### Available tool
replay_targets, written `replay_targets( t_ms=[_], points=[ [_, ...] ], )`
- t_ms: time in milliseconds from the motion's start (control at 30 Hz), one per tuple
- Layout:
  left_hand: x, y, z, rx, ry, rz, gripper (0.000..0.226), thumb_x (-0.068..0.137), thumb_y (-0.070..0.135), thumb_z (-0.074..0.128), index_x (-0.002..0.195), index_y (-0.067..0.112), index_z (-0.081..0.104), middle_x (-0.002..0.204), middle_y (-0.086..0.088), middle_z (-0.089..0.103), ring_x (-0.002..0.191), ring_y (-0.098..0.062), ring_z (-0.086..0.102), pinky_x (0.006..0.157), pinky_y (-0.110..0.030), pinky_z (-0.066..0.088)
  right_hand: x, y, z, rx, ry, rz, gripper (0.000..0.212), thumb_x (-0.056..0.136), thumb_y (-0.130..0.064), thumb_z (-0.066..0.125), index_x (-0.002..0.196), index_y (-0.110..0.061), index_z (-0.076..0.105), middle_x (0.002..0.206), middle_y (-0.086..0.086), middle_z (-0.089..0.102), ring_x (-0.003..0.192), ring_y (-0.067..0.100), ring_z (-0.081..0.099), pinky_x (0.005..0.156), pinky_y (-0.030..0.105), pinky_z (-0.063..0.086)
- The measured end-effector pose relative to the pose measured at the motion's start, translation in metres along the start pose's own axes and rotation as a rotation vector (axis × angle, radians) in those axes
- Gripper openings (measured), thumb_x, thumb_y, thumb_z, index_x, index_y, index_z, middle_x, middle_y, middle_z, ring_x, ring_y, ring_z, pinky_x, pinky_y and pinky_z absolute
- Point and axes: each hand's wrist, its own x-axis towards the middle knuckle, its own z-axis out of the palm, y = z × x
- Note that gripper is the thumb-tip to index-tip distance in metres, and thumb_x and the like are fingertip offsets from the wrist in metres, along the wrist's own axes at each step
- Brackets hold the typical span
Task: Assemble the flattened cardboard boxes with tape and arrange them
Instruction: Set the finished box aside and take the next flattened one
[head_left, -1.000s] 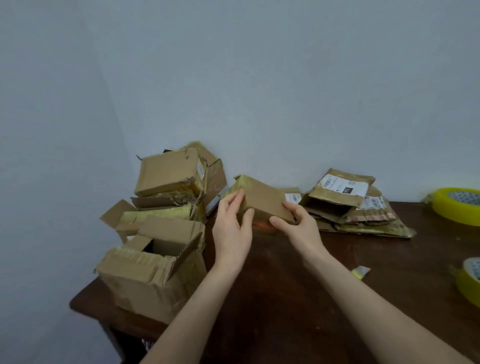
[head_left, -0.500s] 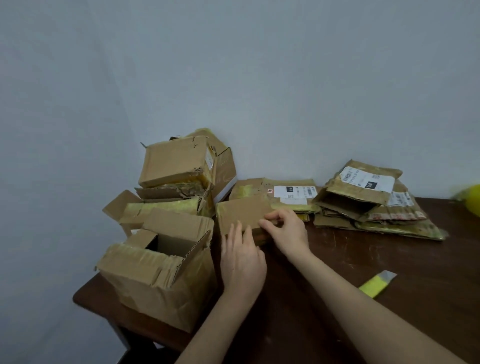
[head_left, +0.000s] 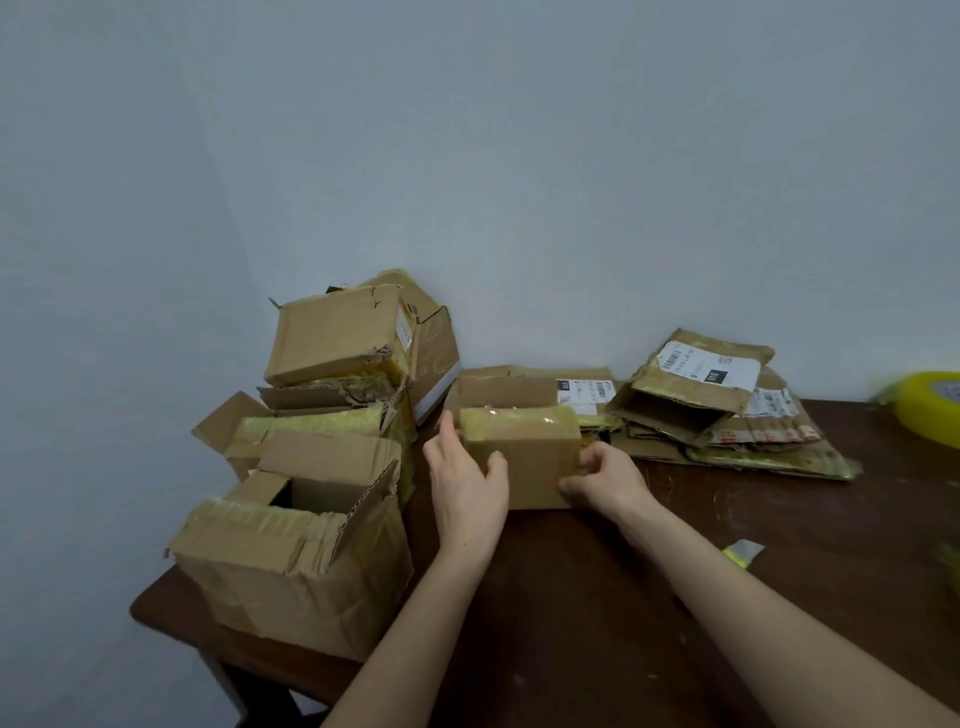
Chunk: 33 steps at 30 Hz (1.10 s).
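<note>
Half a second on, the small box (head_left: 522, 460) is no longer lying low under your palms: it stands upright on the table (head_left: 597, 597), just in front of the flattened cardboard (head_left: 504, 392). It is plain brown and closed, with yellowish tape along its top edge. Your left hand (head_left: 467, 486) grips its left end, thumb on the front face. Your right hand (head_left: 605, 478) pinches the lower right corner with curled fingers.

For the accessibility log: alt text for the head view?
A left hand and right hand grip a small taped cardboard box standing on a dark wooden table. Assembled boxes are piled at left; flattened boxes lie at the back right.
</note>
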Motion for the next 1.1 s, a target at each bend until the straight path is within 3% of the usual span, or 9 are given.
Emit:
replay_targets(
  t_ms=[133, 233, 333, 433, 567, 700, 833, 933, 1100],
  points=[
    [0.001, -0.002, 0.006, 0.162, -0.037, -0.029, 0.067, 0.094, 0.032, 0.053, 0.150, 0.016, 0.020, 0.148, -0.008, 0.018, 0.125, -0.023, 0.041, 0.093, -0.027, 0.040, -0.008, 0.001, 0.004, 0.040, -0.034, -0.071, 0.030, 0.079, -0.039, 0.075, 0.094, -0.018, 0.059, 0.098, -0.002, 0.066, 0.091, 0.019, 0.064, 0.083, 0.036, 0.054],
    [0.007, -0.002, 0.003, 0.315, -0.049, -0.073, 0.066, 0.096, 0.032, 0.047, 0.151, 0.011, 0.017, 0.158, -0.014, -0.008, 0.146, -0.031, 0.006, 0.117, -0.040, 0.023, -0.007, -0.015, 0.021, -0.040, -0.111, -0.158, 0.038, 0.087, -0.031, 0.067, 0.122, -0.017, 0.061, 0.121, -0.005, 0.064, 0.110, 0.015, 0.059, 0.098, 0.032, 0.047],
    [0.006, 0.002, 0.002, 0.443, 0.007, 0.090, 0.060, 0.098, 0.025, 0.044, 0.151, 0.011, 0.020, 0.158, -0.011, -0.017, 0.147, -0.024, -0.010, 0.120, -0.038, 0.013, -0.007, -0.028, 0.034, -0.177, -0.287, -0.202, 0.054, 0.092, -0.024, 0.060, 0.144, -0.019, 0.044, 0.142, 0.001, 0.051, 0.131, 0.020, 0.046, 0.106, 0.028, 0.036],
    [0.003, 0.010, 0.008, 0.352, -0.054, 0.215, 0.052, 0.098, 0.016, 0.045, 0.147, 0.018, 0.031, 0.161, 0.000, -0.004, 0.148, -0.016, -0.001, 0.116, -0.032, 0.023, 0.000, -0.030, 0.029, -0.275, -0.226, -0.258, 0.042, 0.093, -0.025, 0.054, 0.135, -0.025, 0.054, 0.136, -0.001, 0.057, 0.126, 0.019, 0.052, 0.105, 0.031, 0.041],
    [0.007, 0.034, 0.036, 0.232, -0.146, 0.395, 0.043, 0.096, 0.011, 0.045, 0.138, 0.021, 0.045, 0.153, 0.006, 0.023, 0.139, -0.011, 0.029, 0.104, -0.027, 0.035, 0.015, -0.033, -0.031, -0.323, 0.248, -0.301, 0.023, 0.092, -0.024, 0.056, 0.114, -0.026, 0.064, 0.117, -0.004, 0.059, 0.111, 0.018, 0.056, 0.088, 0.030, 0.045],
    [0.030, 0.077, 0.087, 0.076, -0.320, 0.352, 0.046, 0.097, 0.018, 0.046, 0.142, 0.013, 0.038, 0.148, -0.003, 0.034, 0.134, -0.016, 0.036, 0.105, -0.025, 0.030, 0.035, -0.030, -0.113, -0.265, 0.657, -0.179, 0.042, 0.090, -0.027, 0.061, 0.129, -0.021, 0.049, 0.133, 0.005, 0.042, 0.124, 0.023, 0.041, 0.093, 0.034, 0.039],
    [0.054, 0.100, 0.137, 0.078, -0.474, 0.223, 0.061, 0.099, 0.034, 0.043, 0.150, 0.010, 0.021, 0.156, -0.006, 0.024, 0.142, -0.021, 0.025, 0.113, -0.034, 0.023, 0.060, 0.008, -0.162, -0.097, 0.602, 0.168, 0.076, 0.082, -0.042, 0.071, 0.141, -0.010, 0.037, 0.138, 0.014, 0.043, 0.126, 0.032, 0.045, 0.100, 0.044, 0.042],
    [0.061, 0.103, 0.157, 0.088, -0.551, 0.154, 0.063, 0.098, 0.042, 0.042, 0.150, 0.012, 0.024, 0.154, -0.007, 0.029, 0.140, -0.024, 0.029, 0.112, -0.036, 0.026, 0.069, 0.028, -0.163, 0.304, 0.391, 0.254, 0.059, 0.082, -0.043, 0.071, 0.126, -0.008, 0.054, 0.110, 0.006, 0.060, 0.106, 0.026, 0.058, 0.090, 0.041, 0.051],
    [0.058, 0.105, 0.156, -0.059, -0.576, 0.137, 0.055, 0.096, 0.043, 0.048, 0.142, 0.013, 0.041, 0.145, -0.003, 0.045, 0.129, -0.017, 0.044, 0.100, -0.028, 0.033, 0.078, 0.036, -0.156, 0.553, 0.385, 0.254, 0.038, 0.085, -0.013, 0.069, 0.121, -0.006, 0.059, 0.116, 0.007, 0.065, 0.101, 0.024, 0.062, 0.084, 0.037, 0.055]
  ],
)
